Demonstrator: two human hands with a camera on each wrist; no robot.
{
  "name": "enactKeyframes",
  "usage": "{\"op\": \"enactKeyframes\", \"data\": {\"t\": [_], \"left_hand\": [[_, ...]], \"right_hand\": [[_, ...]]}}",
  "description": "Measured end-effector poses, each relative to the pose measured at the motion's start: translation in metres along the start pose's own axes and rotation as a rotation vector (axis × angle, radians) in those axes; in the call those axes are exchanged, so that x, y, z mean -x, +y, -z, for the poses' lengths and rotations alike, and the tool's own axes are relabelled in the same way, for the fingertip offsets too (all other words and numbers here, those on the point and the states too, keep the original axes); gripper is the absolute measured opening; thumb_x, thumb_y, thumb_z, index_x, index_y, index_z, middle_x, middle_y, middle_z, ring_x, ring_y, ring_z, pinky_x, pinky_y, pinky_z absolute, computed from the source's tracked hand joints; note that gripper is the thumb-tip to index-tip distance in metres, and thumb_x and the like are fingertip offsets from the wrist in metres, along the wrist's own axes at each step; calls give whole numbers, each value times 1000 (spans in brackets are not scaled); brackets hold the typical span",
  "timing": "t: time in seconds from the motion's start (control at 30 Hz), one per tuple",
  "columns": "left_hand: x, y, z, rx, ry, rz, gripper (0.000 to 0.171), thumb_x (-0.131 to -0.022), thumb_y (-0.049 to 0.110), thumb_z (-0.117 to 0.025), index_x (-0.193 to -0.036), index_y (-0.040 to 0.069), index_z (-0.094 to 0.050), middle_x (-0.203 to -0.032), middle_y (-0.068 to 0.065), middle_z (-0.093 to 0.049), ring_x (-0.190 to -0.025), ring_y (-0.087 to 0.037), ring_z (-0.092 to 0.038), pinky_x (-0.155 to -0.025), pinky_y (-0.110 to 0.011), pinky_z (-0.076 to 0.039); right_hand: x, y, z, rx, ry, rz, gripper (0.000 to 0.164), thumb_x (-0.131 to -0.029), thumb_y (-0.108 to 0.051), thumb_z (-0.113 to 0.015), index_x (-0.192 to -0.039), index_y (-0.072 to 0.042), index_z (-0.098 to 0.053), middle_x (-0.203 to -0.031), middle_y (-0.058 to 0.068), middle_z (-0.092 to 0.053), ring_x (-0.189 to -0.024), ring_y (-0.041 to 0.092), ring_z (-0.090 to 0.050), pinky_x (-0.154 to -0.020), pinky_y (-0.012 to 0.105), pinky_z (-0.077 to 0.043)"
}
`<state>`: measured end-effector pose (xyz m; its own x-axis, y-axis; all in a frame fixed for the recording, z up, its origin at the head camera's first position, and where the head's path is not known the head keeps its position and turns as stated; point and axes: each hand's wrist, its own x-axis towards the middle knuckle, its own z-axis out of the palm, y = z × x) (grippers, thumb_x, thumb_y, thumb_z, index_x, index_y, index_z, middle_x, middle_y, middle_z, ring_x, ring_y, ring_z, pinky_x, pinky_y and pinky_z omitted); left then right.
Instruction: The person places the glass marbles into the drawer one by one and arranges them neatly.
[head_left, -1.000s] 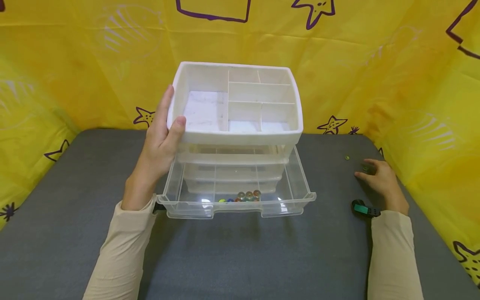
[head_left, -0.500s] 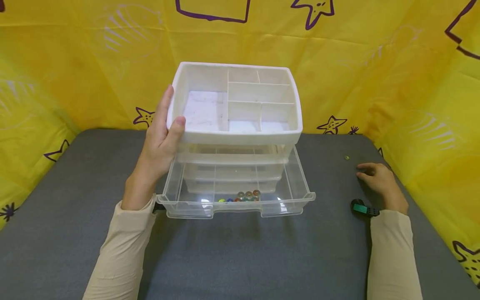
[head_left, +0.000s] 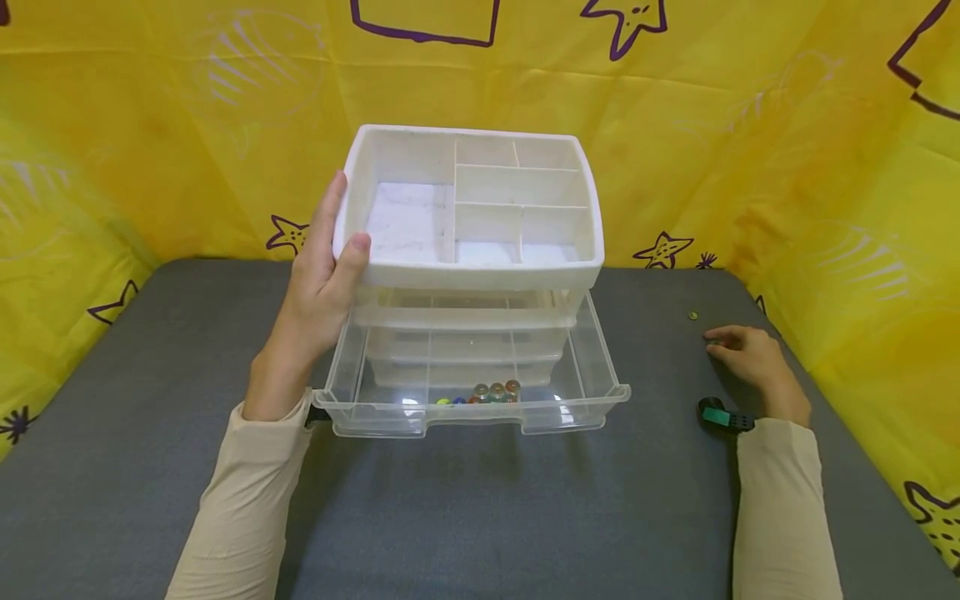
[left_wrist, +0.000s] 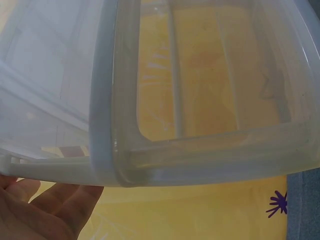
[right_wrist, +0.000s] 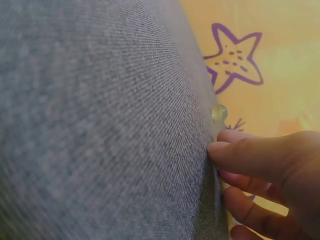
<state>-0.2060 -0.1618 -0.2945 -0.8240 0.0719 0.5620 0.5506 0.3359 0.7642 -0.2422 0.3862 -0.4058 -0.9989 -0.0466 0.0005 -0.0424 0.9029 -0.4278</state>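
My left hand (head_left: 309, 304) holds the left side of a white plastic drawer organizer (head_left: 480, 277), thumb over the rim and fingers along the outer wall. Its clear drawer (head_left: 480, 419) is pulled out, with several glass marbles (head_left: 497, 392) lying near the front. Over at the right, my right hand (head_left: 759, 367) is low on the table, thumb and fingertips closed together around a marble that they mostly hide. A loose greenish marble (head_left: 693, 316) lies just beyond those fingers; the right wrist view shows this marble (right_wrist: 219, 112) past the fingertips.
Compartments (head_left: 517, 185) divide the organizer's top. A grey cloth covers the table (head_left: 480, 517). Yellow curtain (head_left: 480, 87) with purple drawings encloses the back and both sides. A black and green wrist device (head_left: 723, 417) sits by the right wrist.
The marble that showed between my right fingers is now covered by them. The right hand's fingers have drawn together and the hand has shifted slightly left. My left hand has stayed put.
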Motion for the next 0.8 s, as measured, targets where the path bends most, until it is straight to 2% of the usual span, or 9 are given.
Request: {"op": "enactKeyframes", "data": {"t": [0.2, 0.27, 0.43, 0.57, 0.67, 0.73, 0.8], "left_hand": [[0, 0, 0, 2, -6, 5, 63, -103, 29, -47, -160, 21, -20, -161, 2, -30, -128, -19, -39, -105, -34, -35], [0, 0, 0, 0, -7, 7, 63, -103, 29, -47, -160, 21, -20, -160, 3, -30, -128, -19, -39, -105, -35, -35], [0, 1, 1, -9, -7, 12, 63, -103, 28, -47, -160, 22, -20, -161, 3, -30, -128, -19, -39, -105, -37, -35], [0, 1, 0, -6, -3, 5, 63, -103, 27, -47, -160, 21, -20, -161, 2, -30, -128, -20, -39, -105, -34, -35], [0, 0, 1, -2, -2, 0, 63, -103, 29, -47, -160, 21, -20, -160, 2, -31, -128, -20, -39, -104, -32, -35], [0, 0, 1, 1, -4, 0, 63, -103, 29, -47, -160, 21, -20, -160, 3, -30, -128, -19, -39, -104, -32, -34], [0, 0, 1, -1, -5, 3, 63, -103, 29, -47, -160, 21, -20, -160, 3, -30, -128, -19, -39, -104, -32, -35]], "right_hand": [[1, -1, 1, 4, -13, -5, 33, -99, -19, -59, -117, 7, -65, -97, 24, -66, -92, 35, -58, -73, 35, -43], [2, -2, 2, -8, -21, -6, 34, -99, -21, -59, -118, 7, -65, -100, 26, -66, -94, 36, -58, -76, 39, -45], [4, -5, 4, -61, -26, 0, 40, -101, -26, -56, -124, 8, -62, -115, 34, -64, -107, 49, -59, -87, 58, -48], [5, -10, 6, -75, -9, 14, 42, -101, -27, -57, -125, 7, -62, -119, 35, -63, -110, 51, -59, -89, 61, -47], [4, -14, 8, -82, -9, 14, 43, -101, -29, -57, -126, 6, -61, -120, 34, -63, -110, 51, -59, -87, 59, -49], [4, -16, 9, -90, -4, 13, 43, -101, -29, -57, -125, 6, -61, -120, 34, -63, -109, 50, -59, -82, 49, -53], [3, -19, 10, -97, 10, 20, 42, -101, -29, -58, -124, 6, -62, -119, 33, -64, -108, 49, -60, -76, 34, -54]]}}
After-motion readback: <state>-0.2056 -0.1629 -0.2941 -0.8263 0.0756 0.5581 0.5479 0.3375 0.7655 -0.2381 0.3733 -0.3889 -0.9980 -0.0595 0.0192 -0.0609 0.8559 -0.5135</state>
